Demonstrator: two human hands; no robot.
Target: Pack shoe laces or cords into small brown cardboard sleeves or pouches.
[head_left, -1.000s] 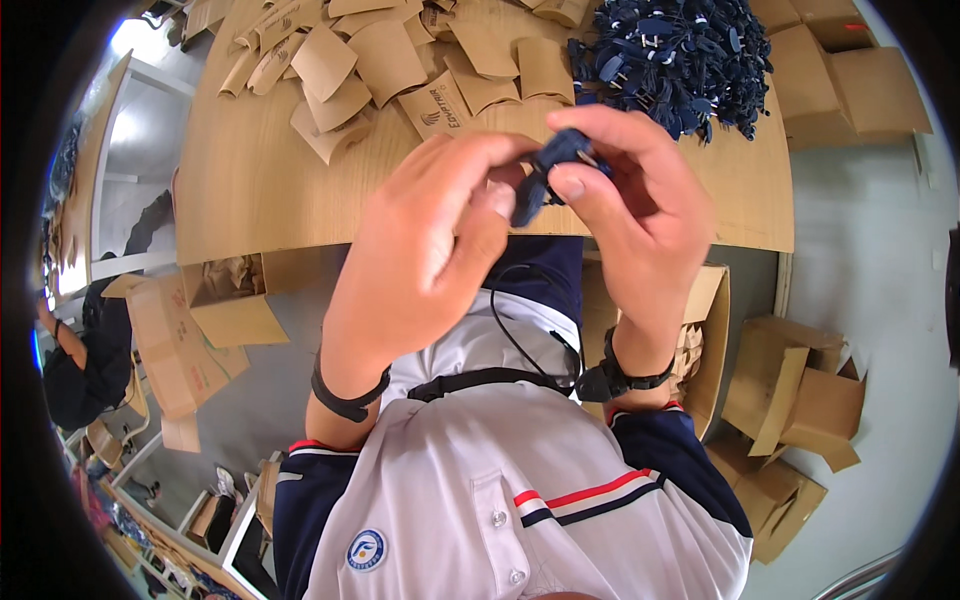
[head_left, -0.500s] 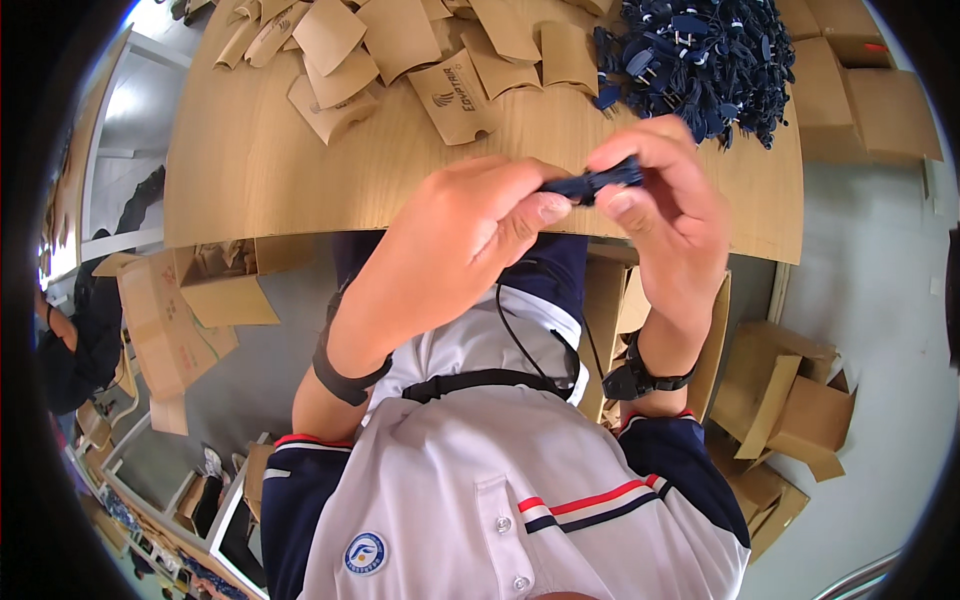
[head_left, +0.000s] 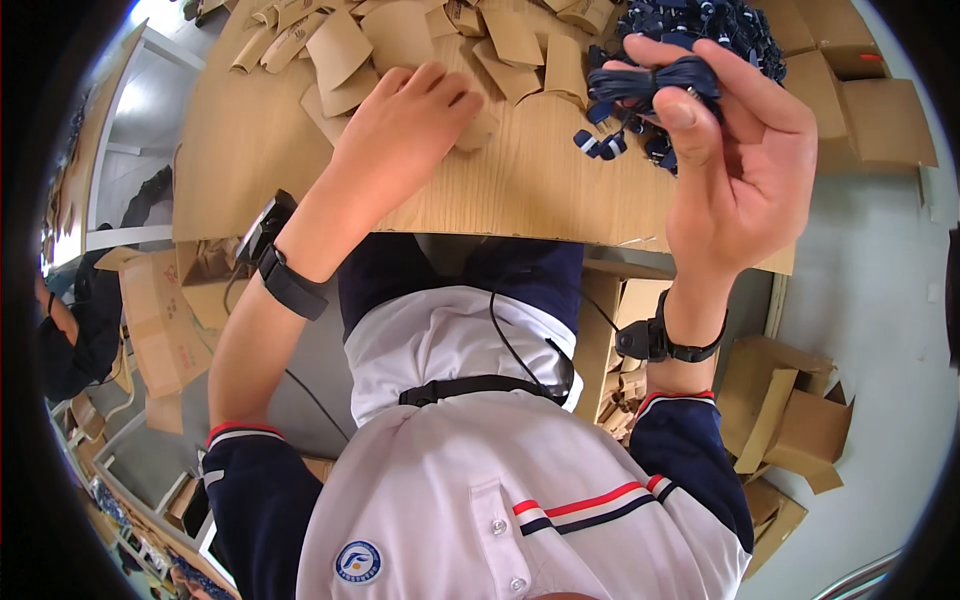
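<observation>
My right hand is raised over the right side of the table, closed on a bundled pair of dark blue earphones. Its cord is coiled and bound in the middle, with a small metal prong showing near my fingers. Two earbuds with pale bands hang or lie just below the bundle; I cannot tell whether they belong to it. My left hand lies palm down over a brown pillow-shaped carton, fingers apart and slightly bent. Its thumb is hidden, and the hand covers most of that carton.
More brown cartons are heaped along the far side of the wooden table. Behind my right hand is a pile of dark blue earphones. Open cardboard boxes stand on the floor at right. A person is at far left.
My hands have separated. The right carried the earphone bundle up and to the right; the left let go of it and moved left and away from me, onto a carton.
</observation>
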